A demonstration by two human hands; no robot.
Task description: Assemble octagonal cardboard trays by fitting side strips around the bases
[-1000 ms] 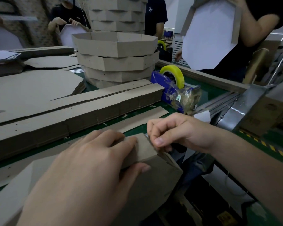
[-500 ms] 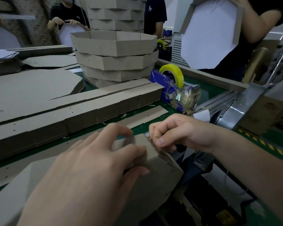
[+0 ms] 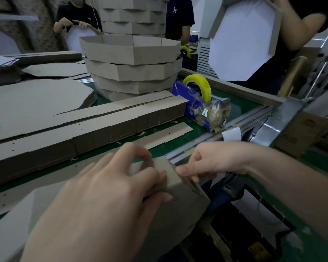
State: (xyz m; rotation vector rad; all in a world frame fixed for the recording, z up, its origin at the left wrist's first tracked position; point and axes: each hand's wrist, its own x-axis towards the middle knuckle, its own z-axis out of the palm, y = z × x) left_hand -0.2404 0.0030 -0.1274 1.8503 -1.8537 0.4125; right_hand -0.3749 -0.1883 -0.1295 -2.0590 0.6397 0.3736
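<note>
A grey cardboard tray [image 3: 180, 210] lies at the near edge of the green table, its side strip [image 3: 170, 173] folded up around the corner. My left hand [image 3: 102, 201] grips that strip, fingers curled over its top edge and thumb against the outer face. My right hand [image 3: 206, 163] pinches the strip's loose end at the corner, just right of the left fingers. Much of the tray is hidden under my left hand.
Bundles of flat side strips [image 3: 87, 133] lie across the table, with one loose strip [image 3: 167, 133] nearer. Finished octagonal trays [image 3: 131, 67] are stacked behind. A blue tape dispenser [image 3: 199, 103] with yellow roll stands right. Flat bases [image 3: 32, 99] lie left. Other people stand around.
My left fingers have lifted and re-curled over the strip's top edge. My right hand has shifted slightly right and down along the corner, still pinching the strip end.
</note>
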